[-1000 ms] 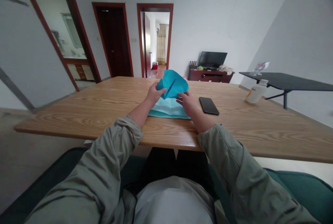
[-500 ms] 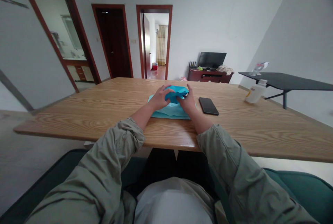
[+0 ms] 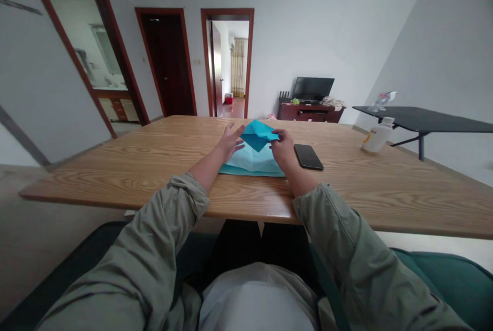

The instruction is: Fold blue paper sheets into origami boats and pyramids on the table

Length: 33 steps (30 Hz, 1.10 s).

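A folded piece of bright blue paper (image 3: pixel 257 134), boat-like with a pointed top and a downward-pointing flap, is raised over the tabletop. My right hand (image 3: pixel 283 148) pinches its right end. At its left end is my left hand (image 3: pixel 230 143), fingers spread; it may still brush the paper's edge, but does not grip it. Beneath both hands lies a flat stack of pale blue sheets (image 3: pixel 251 166) on the wooden table (image 3: pixel 154 167).
A black smartphone (image 3: pixel 308 157) lies just right of my right hand. Farther right stands a translucent white bottle (image 3: pixel 378 137). Beyond the table are a black table (image 3: pixel 431 118) and a TV (image 3: pixel 314 89) on a low cabinet. The table's near edge runs before my lap.
My left hand has let go of the blue paper and moved slightly left, its fingers spreading. The paper has turned from a bunched view to show its pointed, folded shape.
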Each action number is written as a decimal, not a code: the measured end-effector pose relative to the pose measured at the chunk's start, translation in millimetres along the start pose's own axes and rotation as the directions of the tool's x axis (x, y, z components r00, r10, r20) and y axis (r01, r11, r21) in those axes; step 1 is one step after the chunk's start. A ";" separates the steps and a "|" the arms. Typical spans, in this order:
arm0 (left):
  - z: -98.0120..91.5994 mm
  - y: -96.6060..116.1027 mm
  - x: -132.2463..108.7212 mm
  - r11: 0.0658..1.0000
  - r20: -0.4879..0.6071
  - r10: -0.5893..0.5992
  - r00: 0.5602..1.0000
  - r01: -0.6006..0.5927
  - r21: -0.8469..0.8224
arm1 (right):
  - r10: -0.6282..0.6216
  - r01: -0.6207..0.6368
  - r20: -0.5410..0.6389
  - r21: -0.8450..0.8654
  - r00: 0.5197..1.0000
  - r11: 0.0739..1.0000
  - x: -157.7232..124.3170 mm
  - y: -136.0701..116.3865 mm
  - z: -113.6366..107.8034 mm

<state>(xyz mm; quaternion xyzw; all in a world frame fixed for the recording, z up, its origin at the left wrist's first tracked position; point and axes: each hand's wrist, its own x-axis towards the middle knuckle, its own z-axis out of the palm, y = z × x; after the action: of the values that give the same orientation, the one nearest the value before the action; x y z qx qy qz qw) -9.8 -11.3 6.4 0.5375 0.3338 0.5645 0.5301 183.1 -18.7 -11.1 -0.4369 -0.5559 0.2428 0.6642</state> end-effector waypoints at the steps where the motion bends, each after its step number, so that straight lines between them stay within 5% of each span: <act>1: -2.4 -1.9 2.2 0.997 0.010 -0.071 0.997 0.071 -0.043 | -0.004 0.004 0.012 0.005 1.000 1.000 -1.2 -2.1 -0.3; 7: -5.0 -6.0 5.3 0.991 0.086 -0.108 0.990 0.115 -0.074 | -0.112 0.114 0.061 -0.035 0.992 0.993 -12.7 -18.2 -3.2; 18: -11.7 4.6 8.9 0.996 -0.105 0.025 0.994 -0.034 -0.079 | -0.114 0.127 0.061 -0.300 0.992 0.946 -13.0 -20.8 -7.2; 22: -16.4 9.4 12.1 0.988 -0.215 0.116 0.970 -0.136 -0.079 | -0.090 0.170 0.236 -0.343 0.968 0.924 -11.4 -17.8 -7.2; 25: -19.2 13.4 12.5 0.973 -0.294 0.181 0.938 -0.214 -0.082 | -0.028 0.107 0.417 -0.167 0.908 0.980 -10.1 -15.2 -3.8; 29: -16.3 15.6 7.0 0.983 -0.184 0.149 0.972 -0.166 -0.078 | 0.106 -0.140 0.443 0.044 0.890 0.989 -7.9 -9.7 2.4; 33: -7.0 16.4 -3.9 0.981 0.004 0.119 0.993 -0.117 -0.151 | 0.078 -0.056 0.449 -0.061 0.890 0.997 -8.9 -1.8 5.7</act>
<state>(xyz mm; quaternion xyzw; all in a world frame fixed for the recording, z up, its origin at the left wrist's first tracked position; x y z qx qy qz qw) -21.0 -17.2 19.5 0.5185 0.2542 0.6151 0.5369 175.0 -25.0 -14.2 -0.4026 -0.6848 0.3474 0.4981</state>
